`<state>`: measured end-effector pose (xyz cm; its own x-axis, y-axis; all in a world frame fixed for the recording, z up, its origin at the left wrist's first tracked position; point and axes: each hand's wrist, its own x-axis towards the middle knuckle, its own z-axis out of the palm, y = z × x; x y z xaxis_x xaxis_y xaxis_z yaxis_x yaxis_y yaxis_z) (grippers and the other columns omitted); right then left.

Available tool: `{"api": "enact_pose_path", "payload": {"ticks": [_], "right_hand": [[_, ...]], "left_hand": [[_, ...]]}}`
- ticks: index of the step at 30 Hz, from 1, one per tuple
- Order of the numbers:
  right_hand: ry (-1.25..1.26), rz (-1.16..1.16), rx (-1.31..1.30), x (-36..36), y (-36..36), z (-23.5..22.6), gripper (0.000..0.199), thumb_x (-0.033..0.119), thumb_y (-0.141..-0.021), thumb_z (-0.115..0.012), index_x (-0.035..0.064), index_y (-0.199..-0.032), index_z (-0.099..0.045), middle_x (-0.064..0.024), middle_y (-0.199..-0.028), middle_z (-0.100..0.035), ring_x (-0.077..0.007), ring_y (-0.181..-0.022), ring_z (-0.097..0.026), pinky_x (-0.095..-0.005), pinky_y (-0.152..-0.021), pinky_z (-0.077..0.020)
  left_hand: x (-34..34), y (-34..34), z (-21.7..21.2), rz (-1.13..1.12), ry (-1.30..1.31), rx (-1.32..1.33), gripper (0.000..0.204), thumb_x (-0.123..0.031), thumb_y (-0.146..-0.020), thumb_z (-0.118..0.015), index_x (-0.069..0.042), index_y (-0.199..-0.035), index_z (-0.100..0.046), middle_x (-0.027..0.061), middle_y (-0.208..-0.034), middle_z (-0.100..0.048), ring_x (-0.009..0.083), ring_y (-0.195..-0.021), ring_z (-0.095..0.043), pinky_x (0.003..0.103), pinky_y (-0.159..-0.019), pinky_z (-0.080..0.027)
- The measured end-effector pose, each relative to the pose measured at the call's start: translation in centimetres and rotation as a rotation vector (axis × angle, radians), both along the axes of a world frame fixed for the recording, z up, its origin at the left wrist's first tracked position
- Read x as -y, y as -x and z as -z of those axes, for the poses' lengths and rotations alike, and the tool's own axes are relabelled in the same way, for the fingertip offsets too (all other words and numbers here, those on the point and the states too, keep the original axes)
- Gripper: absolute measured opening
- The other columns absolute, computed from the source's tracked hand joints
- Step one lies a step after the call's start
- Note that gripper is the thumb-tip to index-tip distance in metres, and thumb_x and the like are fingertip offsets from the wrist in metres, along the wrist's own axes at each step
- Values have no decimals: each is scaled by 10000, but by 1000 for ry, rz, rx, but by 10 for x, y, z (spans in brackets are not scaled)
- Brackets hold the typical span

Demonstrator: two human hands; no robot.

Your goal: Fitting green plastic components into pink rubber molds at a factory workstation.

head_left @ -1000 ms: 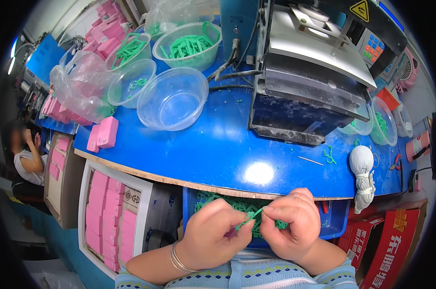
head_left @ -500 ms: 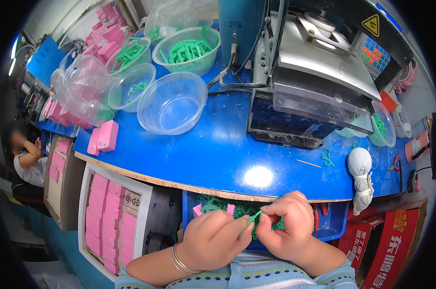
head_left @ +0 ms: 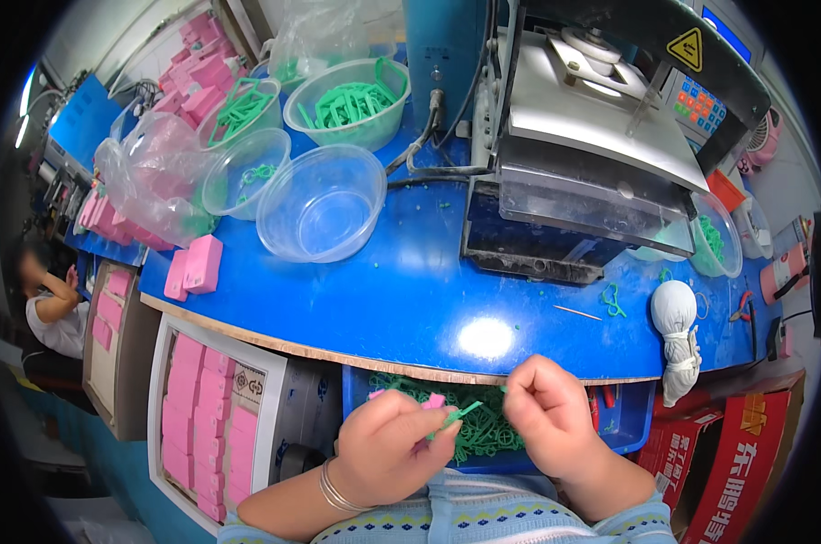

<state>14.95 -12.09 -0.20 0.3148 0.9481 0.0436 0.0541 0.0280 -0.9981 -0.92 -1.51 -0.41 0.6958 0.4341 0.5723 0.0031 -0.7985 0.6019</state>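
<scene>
My left hand (head_left: 394,446), with bangles at its wrist, pinches a thin green wax-like piece (head_left: 466,410) between thumb and fingertips; one end sticks out to the right. My right hand (head_left: 550,410) is apart from it, up near the table edge, fingers curled and pressed together. A tiny green bit (head_left: 505,389) shows at its fingertips. Beneath both hands, a blue drawer (head_left: 630,435) holds a heap of small green pieces (head_left: 487,435). Just beyond my left hand, pink bits (head_left: 436,400) show in the drawer.
On the blue table (head_left: 392,299) stand an empty clear bowl (head_left: 324,213), a bowl (head_left: 388,127) of green pieces and two pink blocks (head_left: 202,265). A machine (head_left: 565,199) stands behind. A toothpick (head_left: 577,313) and a white cloth bundle (head_left: 675,313) lie right. A person (head_left: 59,317) sits far left.
My right hand has drawn away from the green piece, up and to the right. My left hand still holds the piece and has shifted slightly left. The head view has moved slightly.
</scene>
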Motion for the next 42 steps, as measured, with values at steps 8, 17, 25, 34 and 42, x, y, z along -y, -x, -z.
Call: {"api": "enact_pose_path", "payload": {"ticks": [8, 17, 25, 34, 42], "right_hand": [[-313, 13, 360, -5, 2, -8, 180, 29, -737, -673, 12, -905, -612, -78, -805, -575, -90, -529, -468, -221, -473, -394], [-329, 66, 428, -3, 6, -11, 202, -3, -693, -691, 6, -877, -609, -87, -802, -578, -96, -512, -472, -224, -439, -390], [-315, 91, 476, 2, -2, -15, 176, -29, -691, -668, 10, -852, -608, -82, -789, -578, -117, -514, -490, -230, -444, -399], [-446, 1131, 772, 31, -115, -58, 178, -11, -800, -584, 4, -972, -545, -48, -875, -522, -62, -621, -429, -170, -552, -361], [-236, -285, 797, 10, -29, -35, 443, 188, -724, -670, 71, -1130, -535, -114, -1093, -539, -266, -906, -567, -357, -741, -461]], "left_hand": [[1, -2, -3, 71, 331, -25, 286, -21, -698, -707, -69, -975, -655, 22, -648, -493, 106, -535, -457, 222, -468, -364], [2, 2, -4, 39, 121, -76, 325, -27, -694, -699, -60, -1013, -646, 23, -680, -468, 120, -546, -451, 227, -524, -460], [2, -3, -5, 9, 106, -8, 318, 11, -679, -688, -30, -991, -640, 31, -685, -480, 122, -519, -436, 234, -462, -412], [-12, -10, 3, 24, 2032, 644, 542, -522, -845, -417, -4, -860, -576, 52, -629, -416, 133, -485, -332, 267, -408, -317], [-1, -18, -9, -34, 2159, 675, 574, -595, -790, -464, -27, -761, -541, 74, -694, -436, 178, -634, -406, 284, -536, -374]]}}
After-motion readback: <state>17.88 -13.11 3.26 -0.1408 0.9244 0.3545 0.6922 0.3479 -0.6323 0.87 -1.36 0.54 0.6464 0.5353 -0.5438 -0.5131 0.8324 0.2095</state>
